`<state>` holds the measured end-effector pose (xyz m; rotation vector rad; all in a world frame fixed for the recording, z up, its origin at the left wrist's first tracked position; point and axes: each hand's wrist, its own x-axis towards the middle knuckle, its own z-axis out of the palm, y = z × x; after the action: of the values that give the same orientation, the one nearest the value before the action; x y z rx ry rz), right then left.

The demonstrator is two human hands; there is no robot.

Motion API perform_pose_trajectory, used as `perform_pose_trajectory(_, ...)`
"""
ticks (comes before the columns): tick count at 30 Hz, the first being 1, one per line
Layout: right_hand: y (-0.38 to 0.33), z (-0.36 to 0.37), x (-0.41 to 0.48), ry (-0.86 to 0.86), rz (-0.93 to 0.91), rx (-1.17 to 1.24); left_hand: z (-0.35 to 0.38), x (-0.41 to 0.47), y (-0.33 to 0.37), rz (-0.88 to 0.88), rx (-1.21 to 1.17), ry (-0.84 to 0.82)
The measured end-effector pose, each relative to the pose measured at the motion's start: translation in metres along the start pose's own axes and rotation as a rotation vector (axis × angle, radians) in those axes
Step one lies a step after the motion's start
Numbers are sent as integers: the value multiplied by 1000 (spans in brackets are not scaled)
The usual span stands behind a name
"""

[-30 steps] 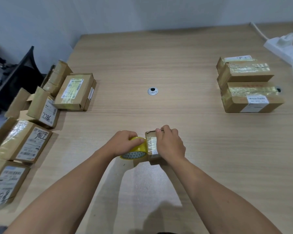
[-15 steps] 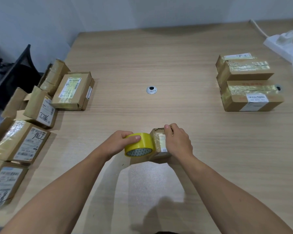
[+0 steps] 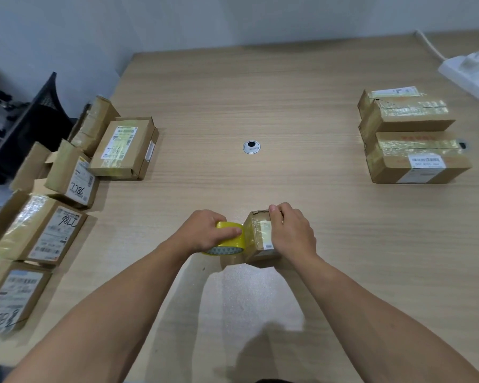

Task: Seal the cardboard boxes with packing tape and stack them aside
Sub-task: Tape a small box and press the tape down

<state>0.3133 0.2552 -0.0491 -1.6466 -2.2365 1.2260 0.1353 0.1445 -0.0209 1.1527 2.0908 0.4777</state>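
- Small cardboard box sits on the wooden counter, near its front edge and roughly centred before the person. Glossy tape already shows across its near and left faces; a white label sits at its right.
- Right hand grips this box: fingers curl over the top far edge, palm against the right side.
- Left hand holds a yellow tape roll, thumb lying across the outer band and fingers wrapped over the top. The roll touches the box's left side.
- Group of taped boxes stands well apart at the counter's right, packed close together, the nearest bearing a barcode label.
- Cluster of labelled boxes runs along the counter's left edge, several with handwritten numbers.
- Round metal cable grommet at mid-counter, beyond the hands.
- White power strip at the far right corner, plug and cable attached.
- Dark chair off the left edge.
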Motion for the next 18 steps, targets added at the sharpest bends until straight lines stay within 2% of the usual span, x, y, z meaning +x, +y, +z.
perform_pose_trajectory(4, 4, -3, 3, 6, 2, 11, 11, 6, 5, -18, 62, 2)
perform_pose_trajectory(8, 12, -5, 8, 16, -13, 71, 17, 12, 13, -48, 253, -42)
perform_pose_trajectory(15, 24, -10, 9, 25, -29, 209, 16, 23, 32, -86, 342, -49)
perform_pose_trajectory(18, 32, -18, 10, 53, -42, 195, 19, 25, 51, -122, 388, -49)
